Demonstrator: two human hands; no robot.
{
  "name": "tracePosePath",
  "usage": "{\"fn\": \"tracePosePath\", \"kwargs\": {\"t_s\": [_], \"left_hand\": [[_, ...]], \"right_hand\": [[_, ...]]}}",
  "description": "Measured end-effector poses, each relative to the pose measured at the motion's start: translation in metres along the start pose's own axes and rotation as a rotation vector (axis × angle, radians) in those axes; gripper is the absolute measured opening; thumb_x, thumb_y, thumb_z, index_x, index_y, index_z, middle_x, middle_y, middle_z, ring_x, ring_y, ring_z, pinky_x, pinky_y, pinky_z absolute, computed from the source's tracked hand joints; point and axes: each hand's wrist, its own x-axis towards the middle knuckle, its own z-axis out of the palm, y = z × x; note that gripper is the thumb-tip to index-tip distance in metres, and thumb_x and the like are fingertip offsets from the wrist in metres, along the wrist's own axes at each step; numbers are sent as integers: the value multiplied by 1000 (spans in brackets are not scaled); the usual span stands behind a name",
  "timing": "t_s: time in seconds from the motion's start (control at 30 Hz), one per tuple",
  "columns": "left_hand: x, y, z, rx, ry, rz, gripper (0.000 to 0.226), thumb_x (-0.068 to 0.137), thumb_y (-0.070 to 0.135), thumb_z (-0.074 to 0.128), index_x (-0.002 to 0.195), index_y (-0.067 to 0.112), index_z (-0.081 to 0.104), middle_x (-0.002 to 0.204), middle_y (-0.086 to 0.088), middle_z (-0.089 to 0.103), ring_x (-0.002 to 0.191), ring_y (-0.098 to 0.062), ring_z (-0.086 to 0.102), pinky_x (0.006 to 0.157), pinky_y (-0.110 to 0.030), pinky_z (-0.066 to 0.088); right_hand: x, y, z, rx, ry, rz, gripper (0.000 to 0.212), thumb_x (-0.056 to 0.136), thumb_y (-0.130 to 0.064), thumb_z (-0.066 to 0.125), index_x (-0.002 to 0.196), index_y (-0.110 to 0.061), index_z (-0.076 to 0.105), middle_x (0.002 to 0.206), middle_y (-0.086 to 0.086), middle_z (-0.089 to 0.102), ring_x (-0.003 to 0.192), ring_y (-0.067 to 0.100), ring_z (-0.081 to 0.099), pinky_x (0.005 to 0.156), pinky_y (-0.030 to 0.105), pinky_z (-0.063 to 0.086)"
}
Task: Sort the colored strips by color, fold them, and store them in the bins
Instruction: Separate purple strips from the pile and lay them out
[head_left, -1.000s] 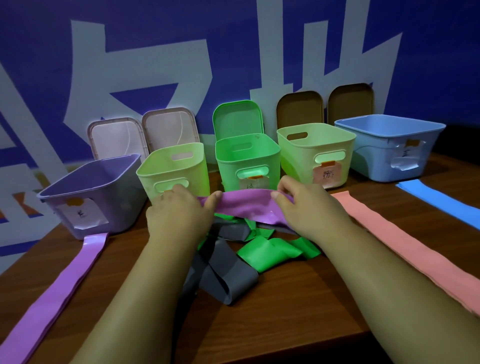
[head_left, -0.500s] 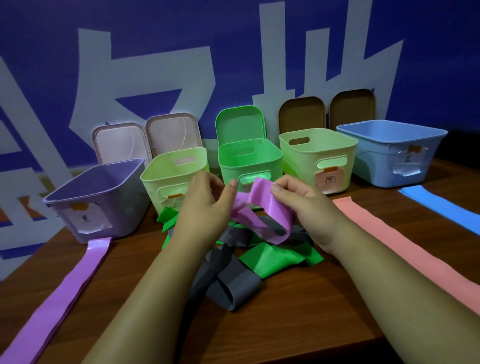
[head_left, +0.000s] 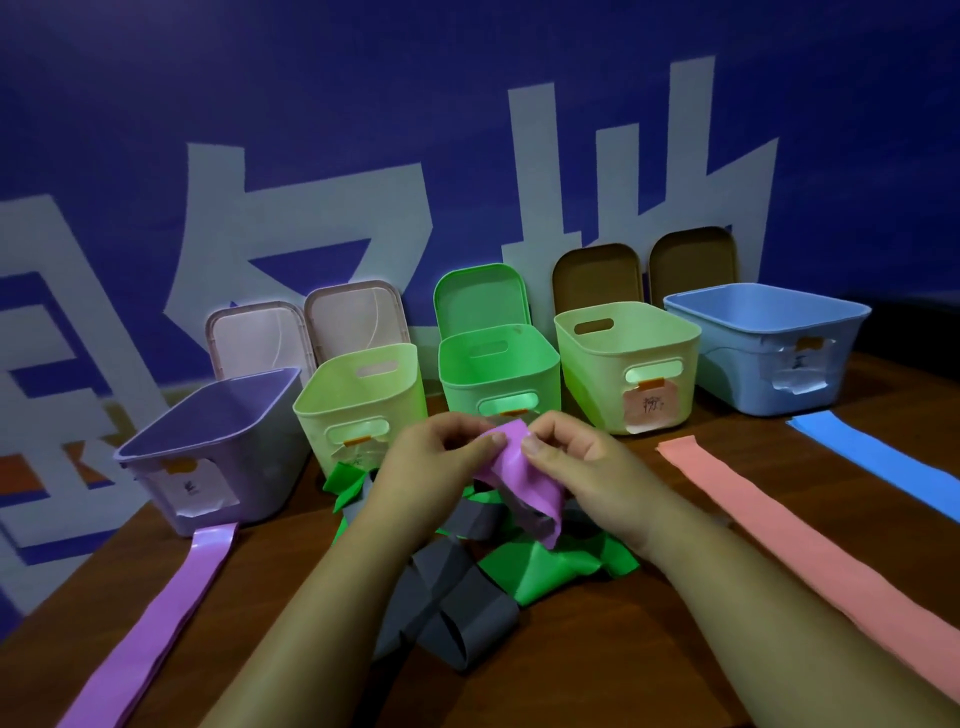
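Note:
Both hands hold one purple strip (head_left: 524, 480) above the middle pile. My left hand (head_left: 441, 457) pinches its top edge from the left, and my right hand (head_left: 576, 457) pinches it from the right. The strip hangs folded and crumpled below my fingers. Under it lie tangled green strips (head_left: 550, 566) and grey strips (head_left: 452, 608). A long purple strip (head_left: 156, 623) lies flat at the left, a pink strip (head_left: 779, 530) at the right, a blue strip (head_left: 878, 462) beyond it.
Five open bins stand in a row at the back: purple bin (head_left: 208, 447), light green bin (head_left: 358, 410), green bin (head_left: 498, 374), light green labelled bin (head_left: 623, 369), blue bin (head_left: 769, 343). Lids lean on the blue wall behind them.
My hands have drawn together, gathering the purple strip from a stretched band into a folded bunch held higher over the pile.

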Motion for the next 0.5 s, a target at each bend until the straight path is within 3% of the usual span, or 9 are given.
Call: {"fn": "tracePosePath", "kwargs": {"t_s": [0.1,0.2,0.33,0.4,0.5], "left_hand": [[2,5,-3,40,34,16,4,94,21,79,96,22,82,79,-8,75,66,-9,68,61,-24,59],[8,13,-6,65,109,30,5,93,20,80,91,24,83,74,-1,75,61,-8,66,55,-24,55],[24,36,-18,82,171,75,4,93,29,80,90,27,82,78,1,77,69,-21,72,66,-42,62],[34,53,-24,69,190,108,4,91,35,79,90,31,82,81,2,78,80,-29,75,75,-52,64],[47,84,-33,55,208,184,4,91,34,78,91,31,81,83,2,78,84,-24,76,79,-48,65]], "right_hand": [[0,1,2,-19,0,4,14,108,-34,63,102,-26,72,105,4,77,95,25,71,82,42,54],[1,4,1,-16,31,29,10,106,-35,65,101,-30,73,94,-1,77,80,16,69,70,35,51],[7,7,-3,-8,115,46,9,104,-34,67,105,-27,73,83,-5,74,70,13,66,75,36,54],[8,6,-3,47,152,33,10,105,-21,66,112,-16,71,83,-5,73,67,4,66,69,23,54],[9,5,-4,71,180,38,11,104,-16,67,114,-13,69,96,1,76,75,6,66,66,20,54]]}}
